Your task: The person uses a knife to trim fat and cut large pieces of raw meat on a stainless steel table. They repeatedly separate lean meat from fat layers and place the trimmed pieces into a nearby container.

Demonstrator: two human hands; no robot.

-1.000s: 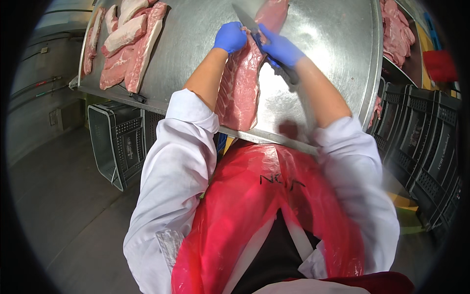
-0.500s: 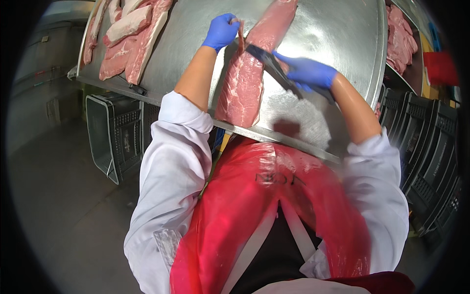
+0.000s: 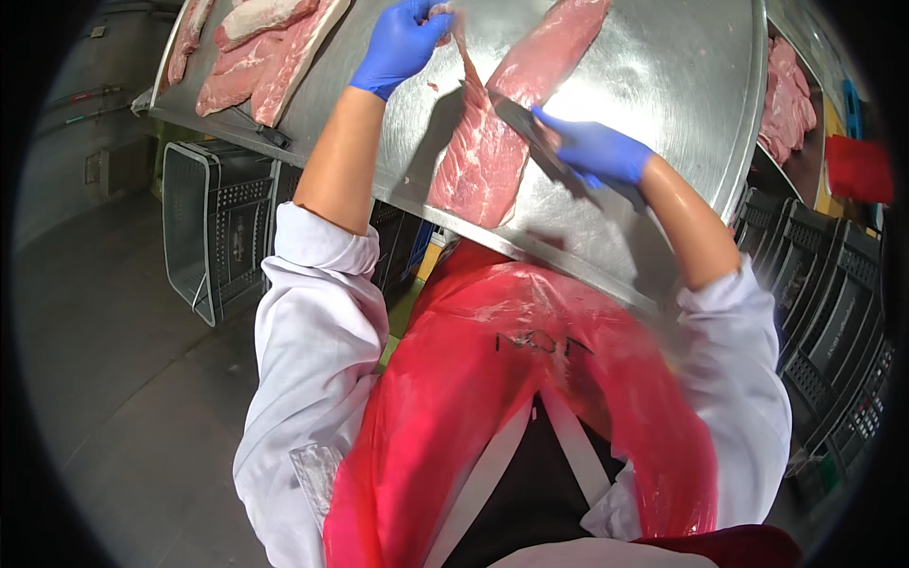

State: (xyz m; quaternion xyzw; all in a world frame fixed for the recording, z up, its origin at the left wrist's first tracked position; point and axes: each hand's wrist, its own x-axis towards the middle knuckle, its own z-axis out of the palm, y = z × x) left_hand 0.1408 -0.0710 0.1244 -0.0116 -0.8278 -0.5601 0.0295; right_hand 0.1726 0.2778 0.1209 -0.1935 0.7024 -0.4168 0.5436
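A long piece of meat lies on the shiny table, pointing away from the person. The left hand pinches a thin strip pulled off it. The right hand grips a knife against the meat.

Blue gloves, rolled white sleeves, red plastic apron
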